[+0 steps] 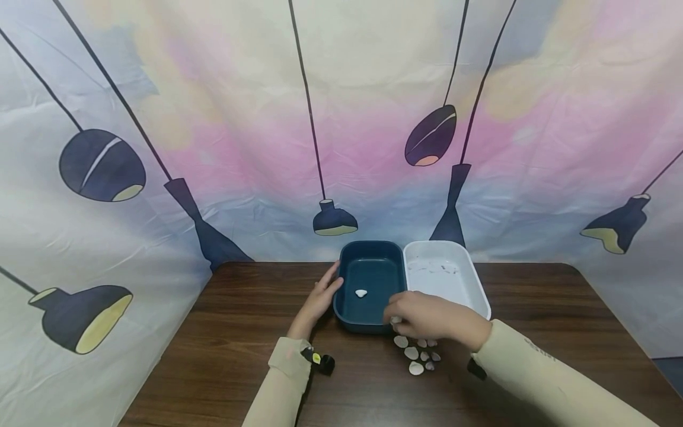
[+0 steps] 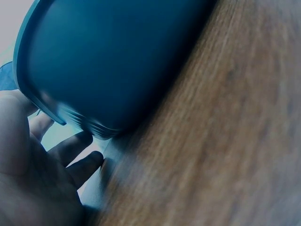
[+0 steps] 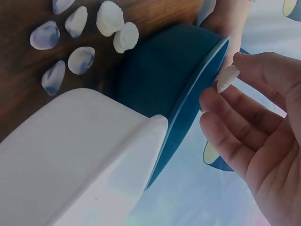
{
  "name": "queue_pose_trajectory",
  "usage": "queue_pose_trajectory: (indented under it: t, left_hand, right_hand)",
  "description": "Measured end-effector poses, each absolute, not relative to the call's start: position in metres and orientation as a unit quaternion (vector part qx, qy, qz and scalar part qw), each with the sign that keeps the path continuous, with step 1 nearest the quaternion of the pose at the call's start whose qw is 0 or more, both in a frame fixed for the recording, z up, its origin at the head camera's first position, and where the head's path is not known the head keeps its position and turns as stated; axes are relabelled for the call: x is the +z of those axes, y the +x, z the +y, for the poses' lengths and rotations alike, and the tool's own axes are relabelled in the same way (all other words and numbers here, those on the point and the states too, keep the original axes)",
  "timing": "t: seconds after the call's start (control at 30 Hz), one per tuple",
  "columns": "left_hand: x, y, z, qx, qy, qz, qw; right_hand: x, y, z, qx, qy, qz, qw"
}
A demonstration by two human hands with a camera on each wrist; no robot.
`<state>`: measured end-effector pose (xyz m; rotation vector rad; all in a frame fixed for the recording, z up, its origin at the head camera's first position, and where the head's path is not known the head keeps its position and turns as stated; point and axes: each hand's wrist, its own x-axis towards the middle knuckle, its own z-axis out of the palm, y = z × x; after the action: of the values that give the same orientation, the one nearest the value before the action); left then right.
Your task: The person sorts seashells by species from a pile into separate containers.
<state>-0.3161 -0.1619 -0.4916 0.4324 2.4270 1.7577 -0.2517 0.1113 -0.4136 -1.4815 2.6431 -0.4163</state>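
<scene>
Your right hand [image 3: 254,122] pinches a ribbed pale shell [image 3: 227,77], long axis tilted across the smooth blue tray's rim [image 3: 197,99]; your left hand [image 1: 318,299], fingers straight, rests against that tray's side.

Both forearms reach forward in cream sleeves, each wrist carrying a small dark camera. The left hand [image 1: 319,299] lies stretched out with its fingers [image 2: 77,146] straight and slightly spread, palm turned inward. The right hand [image 1: 421,314] hangs palm down, its fingers [image 3: 225,136] curled, thumb and fingertips pinched together around something small and pale.
</scene>
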Motion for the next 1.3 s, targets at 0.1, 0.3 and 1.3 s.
queue_pose_trajectory:
  t: [0.1,0.3,1.3]
  left_hand:
    - [-0.492,-0.316,-0.162,0.580,0.144,0.800,0.055]
    - [-0.492,-0.317,-0.162,0.581,0.146,0.799,0.055]
    - [-0.492,-0.316,-0.163,0.586,0.148,0.794,0.062]
  right_hand:
    - [-0.413,-0.255,0.109,-0.138,-0.486,0.862,0.041]
    - [-0.411,-0.266,0.105,-0.129,-0.486,0.863,0.044]
    - [-0.432,-0.316,0.075,-0.095,-0.444,0.888,0.074]
